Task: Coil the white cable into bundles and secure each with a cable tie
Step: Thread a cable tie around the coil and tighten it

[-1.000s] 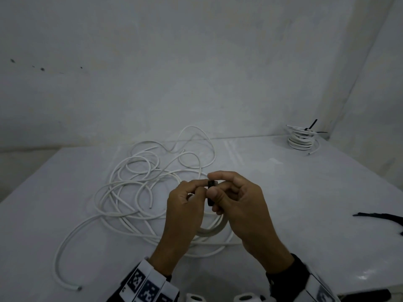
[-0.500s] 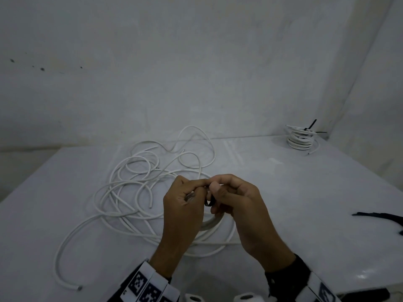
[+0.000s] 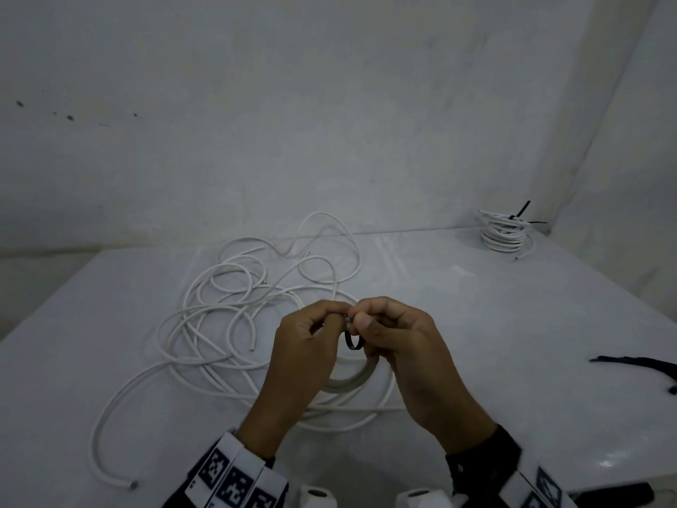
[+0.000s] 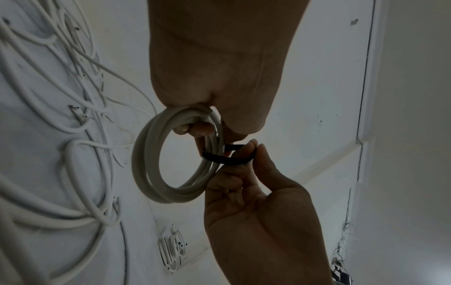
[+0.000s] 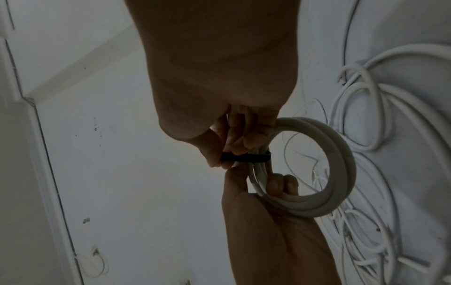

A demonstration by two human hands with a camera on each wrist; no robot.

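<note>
Nearest the camera, both wrists carry bands printed with black-and-white square markers (image 3: 234, 478). Above them the two hands meet over the middle of the table (image 3: 531, 324). The left hand (image 3: 304, 346) has its fingers (image 5: 280, 185) curled through a small coil of white cable (image 4: 151, 165) — a few turns held together, lifted clear of the table. The right hand (image 3: 399, 339) pinches a black cable tie (image 4: 229, 160) between thumb and fingertips; the tie loops around the turns of the coil on the side facing the right hand, and from the head view it shows as a small dark ring (image 3: 353, 341) between the two hands. Whether the tie's end is already through its head cannot be told.

Under and beyond the hands, the rest of the white cable lies loose on the table in a wide tangle of loops (image 3: 234, 306), with one long strand sweeping toward the near left edge and ending in a cut tip (image 3: 132, 485). At the right edge of the table, well apart from the hands, lie several spare black ties (image 3: 637, 362).

Farthest back, in the table's right corner by the wall (image 3: 329, 104), sits a finished bundle of white cable (image 3: 505, 234) — bound with a black tie whose tail sticks up.
</note>
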